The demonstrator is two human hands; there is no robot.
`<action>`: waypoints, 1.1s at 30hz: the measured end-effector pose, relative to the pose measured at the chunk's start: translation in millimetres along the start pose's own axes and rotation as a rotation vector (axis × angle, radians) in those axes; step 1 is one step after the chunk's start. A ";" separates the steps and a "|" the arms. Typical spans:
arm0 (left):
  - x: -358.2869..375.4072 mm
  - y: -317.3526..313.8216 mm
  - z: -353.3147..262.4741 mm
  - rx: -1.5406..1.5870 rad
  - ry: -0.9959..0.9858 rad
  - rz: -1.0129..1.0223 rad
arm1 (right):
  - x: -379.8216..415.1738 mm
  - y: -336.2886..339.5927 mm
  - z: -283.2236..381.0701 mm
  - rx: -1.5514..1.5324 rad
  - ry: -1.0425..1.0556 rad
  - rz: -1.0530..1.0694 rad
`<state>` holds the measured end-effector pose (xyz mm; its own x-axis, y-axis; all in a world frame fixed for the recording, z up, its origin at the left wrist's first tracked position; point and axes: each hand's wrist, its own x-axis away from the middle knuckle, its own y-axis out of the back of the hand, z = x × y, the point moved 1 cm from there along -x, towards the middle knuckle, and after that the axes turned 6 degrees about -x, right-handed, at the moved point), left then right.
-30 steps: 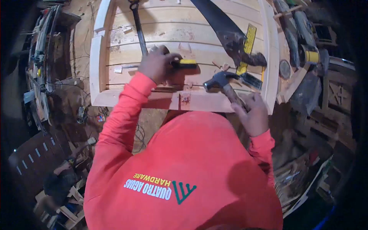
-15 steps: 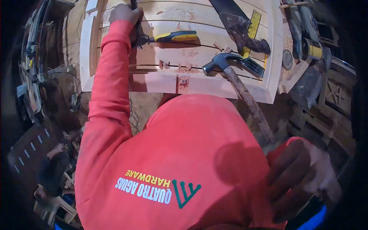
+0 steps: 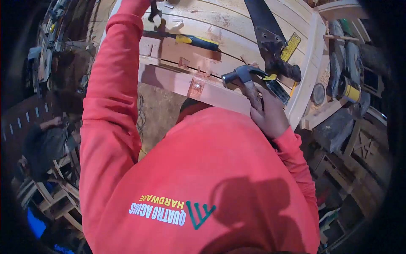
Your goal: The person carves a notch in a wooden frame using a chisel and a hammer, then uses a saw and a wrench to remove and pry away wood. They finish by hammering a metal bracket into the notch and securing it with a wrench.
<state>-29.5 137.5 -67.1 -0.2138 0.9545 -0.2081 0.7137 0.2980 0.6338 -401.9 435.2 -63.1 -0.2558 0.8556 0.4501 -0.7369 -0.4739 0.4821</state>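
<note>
My right hand (image 3: 272,114) is wrapped round the wooden handle of a claw hammer (image 3: 243,75), close below its head, at the frame's front rail. The left sleeve (image 3: 122,27) runs past the top edge of the view, which hides my left hand. Beside that sleeve hangs part of a dark tool (image 3: 154,12) with a pale tip. A chisel with a yellow and black handle (image 3: 197,41) lies on the slatted wooden panel (image 3: 203,15). A recess with a shiny spot (image 3: 197,86) shows in the front rail.
A handsaw (image 3: 270,40) and a yellow square (image 3: 291,47) lie right of the chisel. Beyond the frame's right side are a yellow-labelled can (image 3: 350,91) and wood pieces. Another person (image 3: 48,142) is at the left, near wooden frames. A cable lies on the floor.
My right hand has come up from the lower right and taken hold of the hammer. My left hand has gone out past the top edge. The view has turned slightly.
</note>
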 end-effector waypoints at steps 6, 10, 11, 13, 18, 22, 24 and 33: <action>51.5 92.5 -6.0 0.404 -0.222 -0.353 | 6.1 11.6 -24.2 -0.270 0.185 -0.133; 169.2 136.2 -73.0 1.367 -0.053 0.304 | -8.5 37.8 -26.2 -0.384 0.062 0.093; 199.6 126.5 -93.6 1.381 -0.057 0.297 | -14.3 39.6 -26.9 -0.349 0.040 0.099; 233.3 105.2 -101.0 1.354 -0.040 0.289 | -20.9 40.5 -19.4 -0.279 0.105 0.062; 267.7 60.0 -89.2 1.210 -0.031 0.142 | -46.4 43.1 -4.1 -0.252 0.256 0.138; 274.4 43.9 -89.1 1.276 0.072 0.041 | -63.0 30.6 -17.5 -0.191 0.398 0.132; 273.2 41.1 -89.4 1.209 0.045 0.049 | -62.8 29.0 -15.5 -0.208 0.312 0.186; 274.0 31.7 -77.5 1.196 0.083 -0.068 | -75.2 31.3 -8.4 -0.166 0.283 0.211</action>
<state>-117.2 409.5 -46.2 -0.2861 0.9482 -0.1382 0.8575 0.1890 -0.4785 -411.0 357.8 -88.2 -0.5578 0.7777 0.2898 -0.7352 -0.6250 0.2623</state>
